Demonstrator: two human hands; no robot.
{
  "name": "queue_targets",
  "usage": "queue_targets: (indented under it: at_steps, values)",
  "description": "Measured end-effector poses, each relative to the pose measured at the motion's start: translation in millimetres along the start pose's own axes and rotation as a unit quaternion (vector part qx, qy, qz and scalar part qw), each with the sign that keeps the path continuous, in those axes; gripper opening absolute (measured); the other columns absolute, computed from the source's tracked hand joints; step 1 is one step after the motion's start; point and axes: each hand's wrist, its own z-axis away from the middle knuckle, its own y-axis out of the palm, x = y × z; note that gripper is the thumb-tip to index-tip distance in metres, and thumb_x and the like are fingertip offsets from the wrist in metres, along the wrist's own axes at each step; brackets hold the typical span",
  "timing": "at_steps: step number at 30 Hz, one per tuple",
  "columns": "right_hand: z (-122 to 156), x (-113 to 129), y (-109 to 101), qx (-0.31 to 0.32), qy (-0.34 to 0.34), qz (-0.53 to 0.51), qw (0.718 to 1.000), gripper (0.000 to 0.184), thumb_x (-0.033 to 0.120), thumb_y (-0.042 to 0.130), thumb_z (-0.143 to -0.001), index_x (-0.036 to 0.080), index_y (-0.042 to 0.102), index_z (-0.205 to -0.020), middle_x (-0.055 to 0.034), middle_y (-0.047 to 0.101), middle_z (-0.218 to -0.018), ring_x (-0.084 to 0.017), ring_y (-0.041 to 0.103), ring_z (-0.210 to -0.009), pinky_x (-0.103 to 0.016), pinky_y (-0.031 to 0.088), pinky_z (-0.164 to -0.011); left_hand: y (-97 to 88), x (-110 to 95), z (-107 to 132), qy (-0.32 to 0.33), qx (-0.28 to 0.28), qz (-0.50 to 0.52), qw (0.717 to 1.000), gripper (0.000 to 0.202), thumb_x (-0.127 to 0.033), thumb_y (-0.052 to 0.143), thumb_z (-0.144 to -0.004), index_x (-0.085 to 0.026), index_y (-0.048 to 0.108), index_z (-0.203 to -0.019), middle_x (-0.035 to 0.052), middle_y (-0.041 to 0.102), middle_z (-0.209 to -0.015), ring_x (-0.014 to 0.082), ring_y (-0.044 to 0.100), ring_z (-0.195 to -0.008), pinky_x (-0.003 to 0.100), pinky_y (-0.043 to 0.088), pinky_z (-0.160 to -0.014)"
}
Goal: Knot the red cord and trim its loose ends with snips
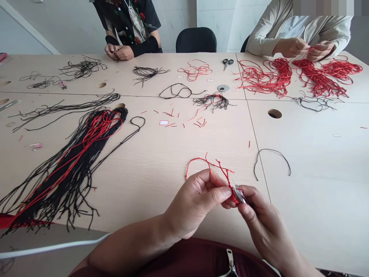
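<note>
My left hand (pixel 198 200) pinches a red braided cord (pixel 213 169) near its knot, the cord looping up and to the left over the table. My right hand (pixel 259 219) is closed on a small silver metal tool (pixel 239 194), its tip held against the cord's end between my two hands. Both hands hover just above the near edge of the beige table (pixel 173 161).
A large bundle of black and red cords (pixel 72 161) lies to the left. A loose black cord (pixel 272 159) curves to the right. Red snippets (pixel 184 117), scissors (pixel 228 62) and red cord heaps (pixel 296 77) lie farther off. Two people work at the far side.
</note>
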Motion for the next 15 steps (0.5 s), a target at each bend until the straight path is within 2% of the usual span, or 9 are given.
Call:
queue_targets:
  at_steps: [3, 5, 7, 10, 12, 14, 15]
  values:
    - [1, -2, 1, -0.012, 0.012, -0.013, 1.0, 0.021, 0.039, 0.049, -0.109, 0.026, 0.064, -0.102, 0.0024, 0.065, -0.078, -0.009, 0.061, -0.071, -0.013, 0.049, -0.066, -0.7, 1, 1, -0.005, -0.013, -0.004, 1.0, 0.017, -0.022, 0.075, -0.088, -0.013, 0.064, -0.079, 0.0025, 0.07, -0.074, 0.0091, 0.065, -0.069, 0.016, 0.052, -0.063]
    - [5, -7, 1, -0.028, 0.039, -0.033, 0.998, 0.029, 0.039, 0.048, -0.109, 0.024, 0.065, -0.092, 0.0027, 0.057, -0.067, -0.009, 0.051, -0.058, -0.014, 0.043, -0.055, -1.7, 0, 1, -0.01, -0.015, -0.004, 1.0, 0.019, -0.025, 0.074, -0.089, -0.014, 0.061, -0.081, 0.0025, 0.07, -0.075, 0.009, 0.064, -0.064, 0.014, 0.05, -0.055]
    - [11, -13, 0, -0.052, 0.062, -0.051, 0.995, 0.031, 0.039, 0.048, -0.109, 0.023, 0.065, -0.089, 0.0028, 0.049, -0.063, -0.01, 0.044, -0.055, -0.016, 0.04, -0.051, -2.7, -1, 2, -0.008, -0.015, -0.006, 1.0, 0.018, -0.025, 0.073, -0.09, -0.015, 0.06, -0.083, 0.0021, 0.071, -0.078, 0.0082, 0.064, -0.062, 0.013, 0.05, -0.052]
    - [20, -14, -5, -0.073, 0.108, -0.096, 0.987, 0.025, 0.044, 0.049, -0.107, 0.027, 0.067, -0.112, 0.0001, 0.053, -0.075, -0.013, 0.05, -0.066, -0.02, 0.047, -0.06, -3.5, -3, 2, 0.018, -0.016, -0.027, 0.999, 0.012, -0.022, 0.071, -0.092, -0.015, 0.063, -0.087, 0.0012, 0.072, -0.08, 0.0077, 0.066, -0.067, 0.013, 0.054, -0.057]
    - [25, -5, -12, -0.045, 0.159, -0.139, 0.976, 0.037, 0.051, 0.045, -0.107, 0.028, 0.063, -0.129, -0.0038, 0.057, -0.084, -0.017, 0.055, -0.075, -0.027, 0.051, -0.07, -4.1, -3, 2, 0.036, -0.017, -0.037, 0.999, 0.01, -0.024, 0.069, -0.095, -0.015, 0.065, -0.092, 0.0015, 0.073, -0.084, 0.0078, 0.068, -0.072, 0.014, 0.057, -0.064]
    - [26, 10, -19, 0.014, 0.206, -0.167, 0.964, 0.047, 0.058, 0.042, -0.105, 0.025, 0.067, -0.128, -0.007, 0.059, -0.083, -0.02, 0.055, -0.074, -0.033, 0.052, -0.07, -4.9, -3, 3, 0.041, -0.023, -0.036, 0.998, 0.012, -0.028, 0.065, -0.098, -0.016, 0.064, -0.096, 0.0025, 0.074, -0.088, 0.0091, 0.071, -0.077, 0.018, 0.06, -0.073]
    - [25, 19, -21, 0.042, 0.226, -0.177, 0.957, 0.048, 0.061, 0.046, -0.103, 0.023, 0.071, -0.121, -0.0077, 0.058, -0.08, -0.02, 0.054, -0.07, -0.033, 0.05, -0.064, -5.3, -2, 4, 0.04, -0.025, -0.034, 0.998, 0.014, -0.03, 0.063, -0.1, -0.017, 0.064, -0.096, 0.0029, 0.075, -0.089, 0.01, 0.072, -0.08, 0.019, 0.061, -0.076]
